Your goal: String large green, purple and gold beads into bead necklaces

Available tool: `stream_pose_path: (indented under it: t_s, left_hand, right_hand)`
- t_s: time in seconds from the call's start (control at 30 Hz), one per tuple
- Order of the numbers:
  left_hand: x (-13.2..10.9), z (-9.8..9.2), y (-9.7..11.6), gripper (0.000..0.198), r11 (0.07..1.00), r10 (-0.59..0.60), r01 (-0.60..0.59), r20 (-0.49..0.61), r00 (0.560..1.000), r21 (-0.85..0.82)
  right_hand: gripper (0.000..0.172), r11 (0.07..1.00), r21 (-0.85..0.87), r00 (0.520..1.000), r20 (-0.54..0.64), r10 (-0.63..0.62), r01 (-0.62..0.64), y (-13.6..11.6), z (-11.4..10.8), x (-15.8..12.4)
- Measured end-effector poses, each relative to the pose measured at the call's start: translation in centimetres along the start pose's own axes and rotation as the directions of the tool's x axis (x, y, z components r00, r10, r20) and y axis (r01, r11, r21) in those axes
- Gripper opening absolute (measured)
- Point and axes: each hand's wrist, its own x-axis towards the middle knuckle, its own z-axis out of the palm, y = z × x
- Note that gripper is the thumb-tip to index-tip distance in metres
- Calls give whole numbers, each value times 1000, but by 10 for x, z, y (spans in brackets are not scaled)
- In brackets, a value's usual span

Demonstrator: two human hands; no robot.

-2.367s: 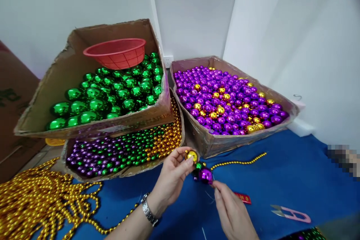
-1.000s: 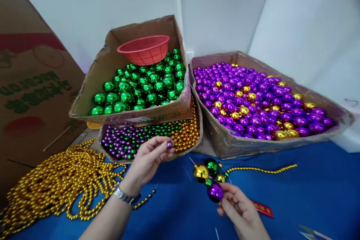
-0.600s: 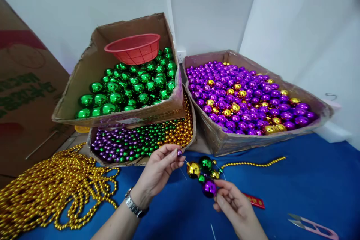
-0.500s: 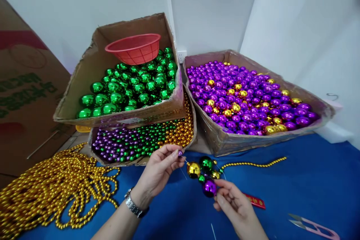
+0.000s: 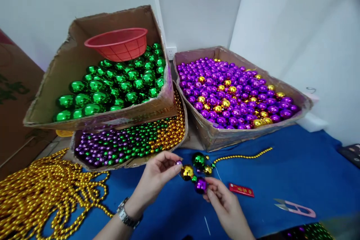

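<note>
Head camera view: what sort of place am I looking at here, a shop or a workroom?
Most likely a small craft assembly workroom: open cardboard boxes of shiny green balls and purple and gold balls, a heap of gold bead strings, and pink thread snips on a blue cloth-covered table.

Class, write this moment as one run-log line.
left hand: pinches small purple bead | right hand: holds ball cluster | nearby: bead tray, gold strand, snips
</note>
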Motion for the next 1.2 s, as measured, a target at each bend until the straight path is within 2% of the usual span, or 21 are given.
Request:
stream_pose_path:
  t_s: [0.1, 0.17, 0.23, 0.3, 0.4, 0.47, 0.53, 0.6, 0.67, 0.73, 0.77, 0.8, 0.83, 0.87, 0.93, 1.0, 1.03, 1.1, 1.17, 1.2]
  left_hand:
    - [-6, 12, -15, 14, 998, 13, -15, 41, 999, 61]
    - [-10, 19, -16, 10, 977, 118, -132, 89, 989, 170]
    - [-14, 26, -8, 7, 918, 254, -289, 158, 954, 272]
    - [-18, 33, 9, 7, 860, 362, -412, 209, 908, 301]
    - [-25, 44, 38, 11, 816, 480, -531, 244, 842, 227]
    - [-29, 50, 53, 16, 785, 556, -598, 243, 795, 162]
    - [-32, 53, 62, 18, 768, 597, -629, 220, 771, 121]
    - [-32, 53, 63, 15, 782, 600, -618, 169, 781, 78]
    - [-28, 51, 56, 17, 831, 549, -555, 134, 825, 13]
    - [-20, 51, 41, 37, 882, 466, -471, 206, 861, -24]
    - [-16, 53, 33, 54, 896, 424, -444, 287, 859, 3]
    - [-12, 56, 24, 70, 896, 389, -441, 385, 837, 53]
    - [-8, 60, 15, 80, 879, 360, -464, 486, 797, 109]
    - [-5, 65, 7, 83, 847, 339, -507, 574, 745, 159]
    - [-1, 77, -6, 75, 764, 322, -610, 695, 643, 210]
    - [1, 88, -14, 68, 682, 327, -694, 754, 570, 230]
    - [2, 93, -17, 65, 644, 332, -725, 764, 553, 244]
    - [5, 99, -21, 62, 588, 336, -758, 768, 545, 281]
    - [12, 102, -26, 60, 550, 319, -767, 766, 558, 330]
    - [17, 102, -29, 61, 530, 304, -767, 763, 570, 361]
  right_hand:
    - [31, 970, -234, 998, 35, -60, 66, 17, -7, 0]
    - [35, 879, -453, 989, 76, -125, 146, 20, -14, -1]
    - [39, 773, -590, 973, 130, -191, 231, 10, -20, -1]
    - [38, 733, -615, 956, 169, -239, 292, -10, -23, -2]
    - [38, 733, -559, 921, 210, -327, 388, -41, -19, -2]
    - [35, 724, -515, 888, 250, -385, 459, -52, -15, -3]
    - [27, 735, -473, 874, 268, -405, 486, -55, -12, -3]
    - [21, 763, -437, 879, 258, -401, 476, -54, -12, -3]
    - [20, 797, -415, 898, 222, -380, 440, -55, -14, -3]
    - [22, 858, -387, 941, 130, -313, 338, -62, -18, -5]
    - [24, 895, -349, 960, 69, -272, 279, -68, -19, -7]
    - [26, 929, -291, 971, 10, -237, 230, -75, -20, -9]
    - [28, 954, -221, 976, -40, -215, 201, -83, -20, -12]
    - [29, 969, -148, 975, -78, -208, 195, -93, -20, -16]
    - [29, 971, -21, 962, -130, -240, 239, -112, -18, -25]
    - [24, 942, 81, 935, -173, -308, 326, -132, -19, -34]
    - [22, 919, 127, 919, -184, -348, 373, -140, -21, -38]
    - [19, 877, 161, 885, -198, -421, 453, -153, -33, -43]
    - [24, 873, 66, 860, -219, -460, 484, -162, -52, -46]
    - [32, 880, -24, 848, -253, -465, 475, -166, -63, -46]
